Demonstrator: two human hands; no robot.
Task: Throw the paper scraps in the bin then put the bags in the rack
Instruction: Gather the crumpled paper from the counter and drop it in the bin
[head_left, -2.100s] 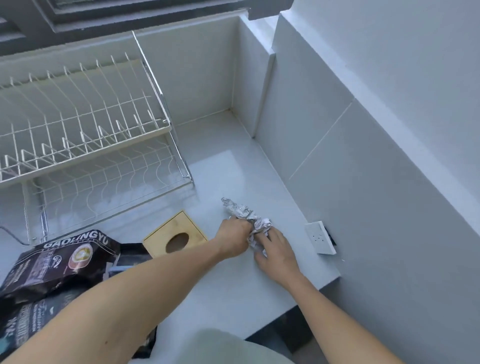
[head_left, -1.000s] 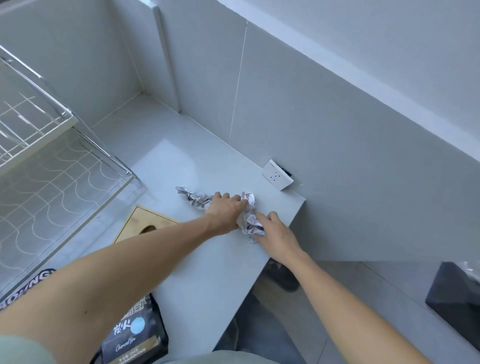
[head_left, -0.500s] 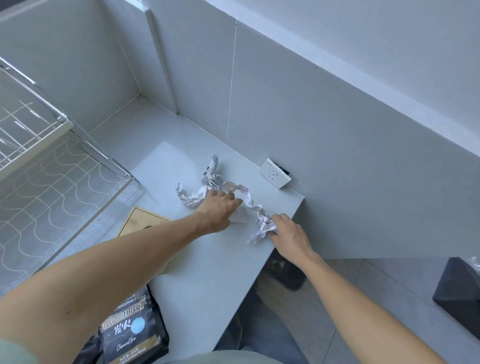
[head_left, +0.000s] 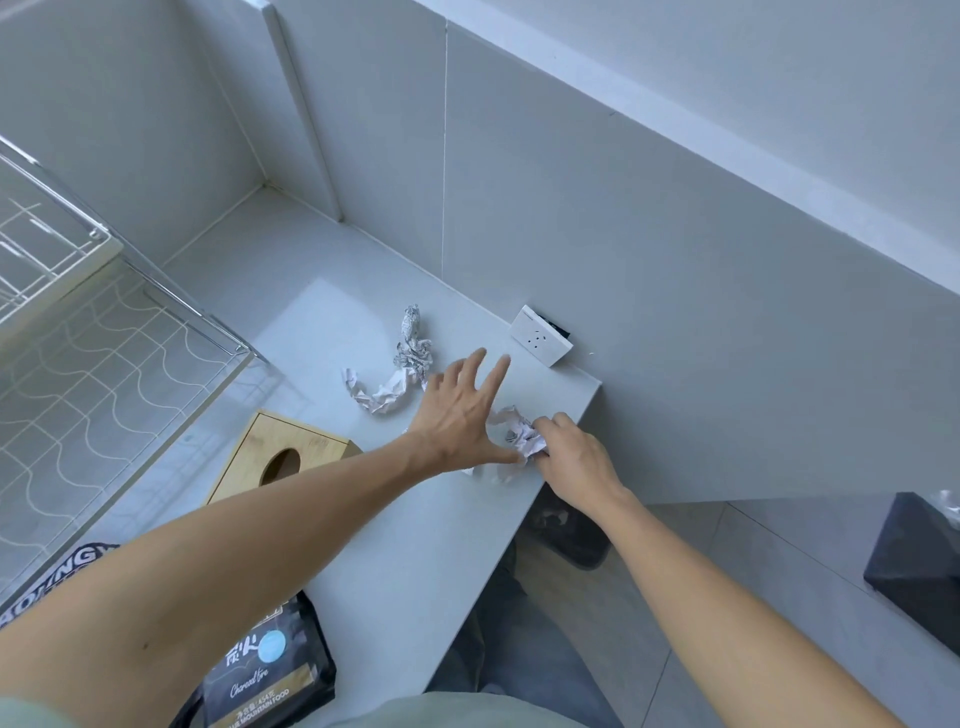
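Paper scraps (head_left: 400, 374) on counter (head_left: 405, 545)

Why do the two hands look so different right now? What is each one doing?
The left hand is spread flat with its fingers wide apart, while the right hand is curled shut. The left hand holds nothing and reaches toward the loose paper scraps; the right hand is gripping a crumpled paper ball. The left hand sits farther in on the counter, the right by its edge. Both are bare and over the counter.

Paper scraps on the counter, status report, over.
Left hand open, fingers spread above the counter. Right hand shut on a crumpled scrap. Twisted scraps lie loose beyond. Nothing blocking them.
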